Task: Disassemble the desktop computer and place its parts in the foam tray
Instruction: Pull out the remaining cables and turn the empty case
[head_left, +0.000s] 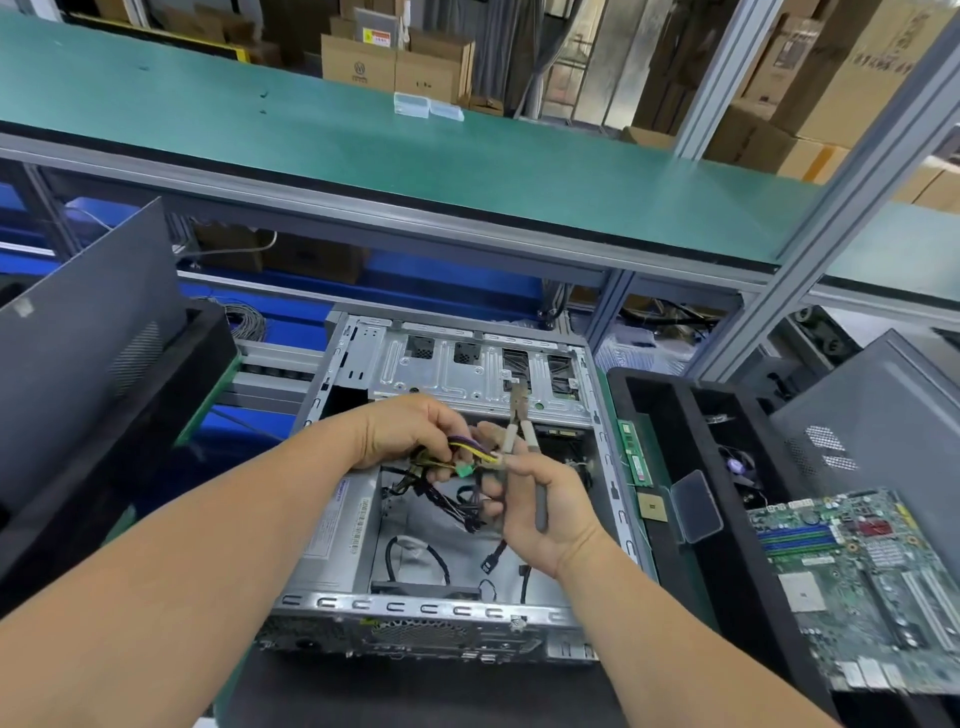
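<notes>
The open grey computer case (467, 374) lies flat in front of me. Above it my left hand (410, 428) grips a bundle of yellow, purple and black cables (470, 451) ending in a green connector (464, 471). My right hand (550, 512) holds a pair of pliers (517, 434) with pale handles, jaws pointing up beside the cables. More black cables (441, 558) lie loose on the case floor. The power supply (340, 535) sits in the case's left side. To the right stands the black foam tray (670, 410), holding a green motherboard (862, 571), a memory stick (636, 452) and a processor chip (652, 505).
A dark side panel (88, 322) leans in a second black foam tray (78, 493) at left. Another grey panel (883, 415) stands at the right. A small clear plastic box (696, 506) rests on the tray's edge. A green shelf (415, 145) runs overhead behind the case.
</notes>
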